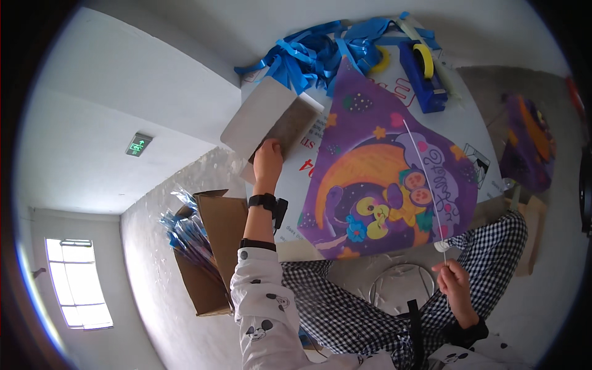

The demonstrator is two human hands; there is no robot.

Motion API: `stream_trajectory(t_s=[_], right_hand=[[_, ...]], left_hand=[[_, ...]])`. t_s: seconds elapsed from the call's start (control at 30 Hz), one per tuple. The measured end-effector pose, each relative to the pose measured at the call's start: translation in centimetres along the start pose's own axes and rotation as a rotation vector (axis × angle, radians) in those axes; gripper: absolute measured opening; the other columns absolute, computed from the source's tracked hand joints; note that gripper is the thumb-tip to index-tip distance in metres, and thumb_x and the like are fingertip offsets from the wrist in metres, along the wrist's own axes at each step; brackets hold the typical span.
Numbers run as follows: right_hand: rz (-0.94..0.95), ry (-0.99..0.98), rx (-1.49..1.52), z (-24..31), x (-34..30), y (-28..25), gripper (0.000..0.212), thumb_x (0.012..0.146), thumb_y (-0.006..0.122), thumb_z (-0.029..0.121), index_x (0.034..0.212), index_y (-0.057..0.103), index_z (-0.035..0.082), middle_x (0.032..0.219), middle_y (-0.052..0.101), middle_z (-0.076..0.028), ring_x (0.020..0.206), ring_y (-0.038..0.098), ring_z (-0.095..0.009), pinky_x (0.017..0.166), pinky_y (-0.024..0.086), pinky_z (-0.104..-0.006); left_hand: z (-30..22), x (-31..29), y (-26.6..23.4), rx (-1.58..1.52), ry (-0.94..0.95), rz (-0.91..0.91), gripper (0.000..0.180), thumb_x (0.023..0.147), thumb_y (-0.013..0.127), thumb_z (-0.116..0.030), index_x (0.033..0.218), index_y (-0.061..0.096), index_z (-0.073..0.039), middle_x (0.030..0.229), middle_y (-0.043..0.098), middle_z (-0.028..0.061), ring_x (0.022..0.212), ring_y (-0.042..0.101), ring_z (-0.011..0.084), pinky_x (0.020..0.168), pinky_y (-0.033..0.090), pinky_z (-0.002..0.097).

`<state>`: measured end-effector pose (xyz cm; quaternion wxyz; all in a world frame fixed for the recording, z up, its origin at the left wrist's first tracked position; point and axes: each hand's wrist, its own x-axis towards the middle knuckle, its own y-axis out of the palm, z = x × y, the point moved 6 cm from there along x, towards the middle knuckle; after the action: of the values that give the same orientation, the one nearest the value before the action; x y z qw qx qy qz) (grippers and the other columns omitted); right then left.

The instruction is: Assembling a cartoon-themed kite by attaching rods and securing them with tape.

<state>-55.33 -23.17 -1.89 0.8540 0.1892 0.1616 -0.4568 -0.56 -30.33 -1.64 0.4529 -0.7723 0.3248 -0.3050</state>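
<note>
the purple kite (385, 179), printed with an orange moon and a cartoon animal, lies flat on the white surface (475, 123) and serves as the landmark here. the right hand (455, 280), just below the kite's lower right edge, has its grip clenched on the bottom end of a thin white rod (424, 166); the rod runs up from the fingers across the kite's right half toward its upper middle. the left hand (267, 161), to the left of the kite, rests on a grey card sheet (271, 120) with its grip grasping the sheet's lower edge; the sheet sits tilted just beside the kite's upper left side. a black wrist device (269, 202) is on that forearm. above the kite's tip lies a heap of blue ribbon strips (314, 52), and to the upper right of the kite stands a blue tape dispenser (422, 77) with a yellow roll. well to the left of the kite and lower, an open cardboard box (213, 246) holds blue packets (185, 237). below the kite are checked trousers (345, 302).
</note>
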Motion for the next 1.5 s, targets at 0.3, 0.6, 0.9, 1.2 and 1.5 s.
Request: stream_trajectory(t_s=[0.3,0.6,0.9,1.2,1.5], right_hand=[[-0.026,0.033,-0.025,-1.1,1.1,-0.1,0.023,0.103,0.042,0.015,0.1,0.059,0.001,0.061,0.042,0.002,0.05,0.034,-0.003,0.046,0.027,-0.0198],[-0.096,0.101,0.008,-2.0,1.2,-1.2,0.023,0.103,0.042,0.015,0.101,0.059,0.001,0.06,0.041,0.002,0.049,0.033,-0.003,0.046,0.026,-0.0206],[-0.124,0.092,0.024,-2.6,1.6,-1.8,0.022,0.103,0.042,0.015,0.101,0.059,0.001,0.059,0.041,0.002,0.049,0.033,-0.003,0.045,0.026,-0.0194],[-0.134,0.122,0.014,-2.8,1.7,-1.8,0.022,0.103,0.042,0.015,0.101,0.059,0.001,0.06,0.041,0.003,0.049,0.034,-0.003,0.046,0.027,-0.0195],[-0.15,0.118,0.026,-3.1,1.4,-2.0,0.023,0.103,0.042,0.016,0.101,0.059,0.001,0.059,0.041,0.003,0.05,0.033,-0.003,0.046,0.027,-0.0194]], left_hand=[[-0.2,3.2,3.0,0.204,0.049,0.023,0.026,0.086,0.056,-0.012,0.108,0.068,-0.007,0.096,0.069,0.0198,0.091,0.067,0.0359,0.08,0.053,0.0423],[0.3,5.8,5.8,0.198,0.012,0.158,0.023,0.088,0.057,-0.02,0.105,0.069,-0.01,0.102,0.068,0.0192,0.095,0.065,0.0386,0.082,0.053,0.0451],[-1.5,7.6,7.1,0.147,0.033,0.178,0.02,0.079,0.069,-0.022,0.09,0.074,-0.005,0.091,0.07,0.0193,0.089,0.067,0.0363,0.08,0.053,0.0434],[-2.4,8.4,7.2,0.304,0.068,0.239,0.02,0.076,0.07,-0.019,0.088,0.074,-0.004,0.091,0.069,0.0217,0.088,0.068,0.0358,0.081,0.053,0.042],[-2.6,8.0,6.6,0.281,0.062,0.267,0.02,0.078,0.064,-0.014,0.091,0.072,0.0,0.094,0.068,0.0254,0.092,0.066,0.0401,0.081,0.053,0.0468]])
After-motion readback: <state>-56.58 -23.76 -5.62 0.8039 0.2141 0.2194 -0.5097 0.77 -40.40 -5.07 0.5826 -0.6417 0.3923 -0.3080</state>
